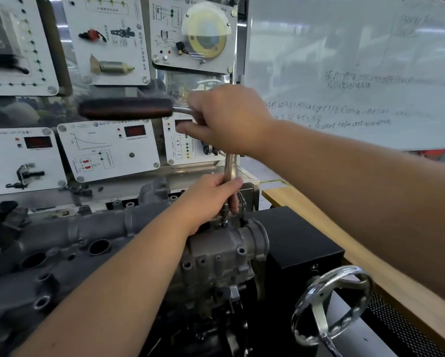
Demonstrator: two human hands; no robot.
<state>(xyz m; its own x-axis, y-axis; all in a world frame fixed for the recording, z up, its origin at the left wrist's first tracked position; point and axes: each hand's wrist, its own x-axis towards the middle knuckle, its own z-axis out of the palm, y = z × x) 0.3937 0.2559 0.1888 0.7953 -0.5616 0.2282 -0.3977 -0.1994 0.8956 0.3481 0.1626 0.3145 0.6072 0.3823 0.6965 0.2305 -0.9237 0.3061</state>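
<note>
A ratchet wrench with a dark handle pointing left sits on top of a long steel extension bar that stands upright. My right hand grips the wrench at its head end. Lower down, my left hand holds the bar near its bottom, fingers curled round it. The bar's tip meets a bolt on top of a grey metal engine housing.
Behind the engine stands a training board with white instrument panels and red displays. A chrome handwheel is at lower right beside a black box. A wooden bench edge and a whiteboard lie to the right.
</note>
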